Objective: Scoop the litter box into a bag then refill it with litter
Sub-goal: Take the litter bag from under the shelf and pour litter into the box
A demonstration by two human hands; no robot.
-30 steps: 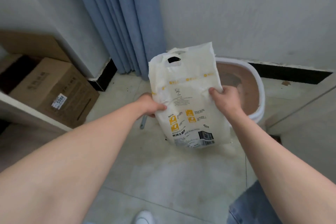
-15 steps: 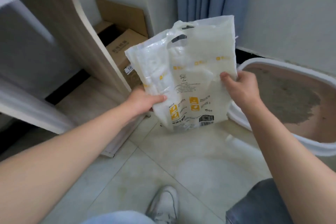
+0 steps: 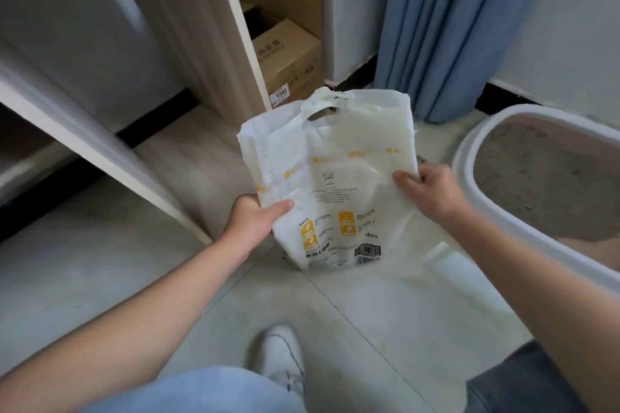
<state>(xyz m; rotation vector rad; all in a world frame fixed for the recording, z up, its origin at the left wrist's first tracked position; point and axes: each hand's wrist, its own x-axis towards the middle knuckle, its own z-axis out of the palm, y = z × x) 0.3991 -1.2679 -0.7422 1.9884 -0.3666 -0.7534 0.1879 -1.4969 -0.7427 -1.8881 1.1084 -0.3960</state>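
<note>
Nearest me is a white shoe on the tiled floor, and above it both forearms reach forward. The left hand pinches the bag at its left edge, thumb across the printed front and fingers hidden behind. The right hand has its fingers curled tight on the right edge, so neither hand is free. The bag is held upright between them, handle hole at the top, and it looks flat and slack (whether its foot touches the floor I cannot tell). The litter box sits just to the right of it, with grey litter heaped inside and some bare base showing at the near end. I judge we are at getting the bag ready, not yet scooping. The next move calls for parting its mouth and setting it close to the rim, which needs one hand freed for a scoop; I see none for certain. Beyond stand a carton and a blue curtain.
</note>
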